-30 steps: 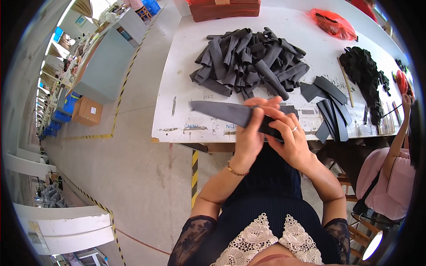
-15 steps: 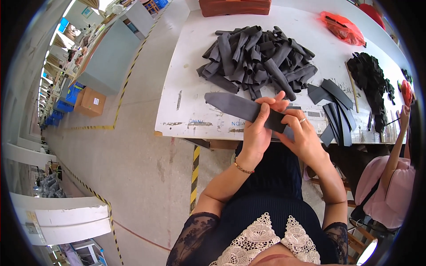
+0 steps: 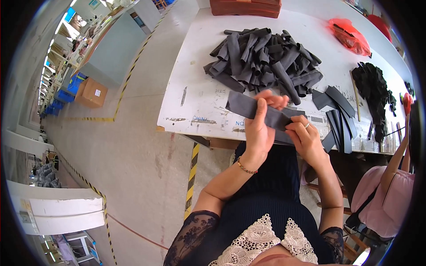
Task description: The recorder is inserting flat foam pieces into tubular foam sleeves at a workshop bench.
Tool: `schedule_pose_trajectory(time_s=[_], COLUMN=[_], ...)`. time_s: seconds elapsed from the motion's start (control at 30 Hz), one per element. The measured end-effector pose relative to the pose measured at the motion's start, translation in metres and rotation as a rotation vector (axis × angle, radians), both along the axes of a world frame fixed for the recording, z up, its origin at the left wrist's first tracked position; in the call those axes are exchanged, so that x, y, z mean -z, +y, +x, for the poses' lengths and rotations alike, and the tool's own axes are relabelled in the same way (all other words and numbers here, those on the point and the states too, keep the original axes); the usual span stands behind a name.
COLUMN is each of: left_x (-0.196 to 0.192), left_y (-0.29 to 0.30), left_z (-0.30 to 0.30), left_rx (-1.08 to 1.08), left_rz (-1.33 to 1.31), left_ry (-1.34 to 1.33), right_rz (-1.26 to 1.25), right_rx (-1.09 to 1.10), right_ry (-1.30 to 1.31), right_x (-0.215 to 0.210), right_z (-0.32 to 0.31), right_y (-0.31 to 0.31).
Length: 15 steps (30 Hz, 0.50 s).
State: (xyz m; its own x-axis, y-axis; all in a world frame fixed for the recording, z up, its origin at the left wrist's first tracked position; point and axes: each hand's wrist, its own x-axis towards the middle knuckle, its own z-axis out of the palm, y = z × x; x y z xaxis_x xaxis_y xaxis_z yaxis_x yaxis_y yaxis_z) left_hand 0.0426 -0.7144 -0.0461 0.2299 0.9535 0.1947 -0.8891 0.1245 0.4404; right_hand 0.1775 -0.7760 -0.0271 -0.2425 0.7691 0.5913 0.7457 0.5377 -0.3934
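Note:
A dark grey fabric strip (image 3: 242, 105) is held slantwise above the near edge of the white table. My left hand (image 3: 259, 135) grips its middle, thumb pressed on top and the other fingers behind it. At the strip's right end, my right hand (image 3: 307, 138) pinches the material between thumb and fingers. Just beyond my hands lies a big pile of curled dark grey strips (image 3: 284, 60). To the right, several flat dark strips (image 3: 341, 128) lie fanned near the table's edge, with more flat pieces (image 3: 333, 97) behind them.
On the white table (image 3: 186, 97) are a heap of black scraps (image 3: 375, 86), a thin wooden stick (image 3: 355, 95), a red plastic bag (image 3: 349, 35) and a reddish-brown box (image 3: 246, 8). A co-worker in pink (image 3: 375, 195) sits at the right. A cardboard box (image 3: 91, 93) stands on the floor leftward.
The strip's left end has come in toward my left hand, so less of it sticks out. My right hand has shifted slightly right and down, its fingers now at the strip's right end.

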Motion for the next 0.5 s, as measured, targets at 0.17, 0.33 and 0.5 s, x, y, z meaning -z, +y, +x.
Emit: schedule_pose_trajectory(time_s=[0.17, 0.33, 0.5], left_x=[0.008, 0.007, 0.04], left_y=[-0.009, -0.006, 0.018], left_z=[0.004, 0.003, -0.037], left_rx=[0.002, 0.035, -0.205], left_rz=[0.005, 0.05, -0.139], left_ry=[0.023, 0.054, 0.153], right_rz=[0.034, 0.034, 0.074], right_rx=[-0.031, -0.029, 0.014], right_ry=[0.009, 0.007, -0.05], right_x=[-0.002, 0.001, 0.002], right_z=[-0.002, -0.001, 0.006], right_y=[0.003, 0.001, 0.0])
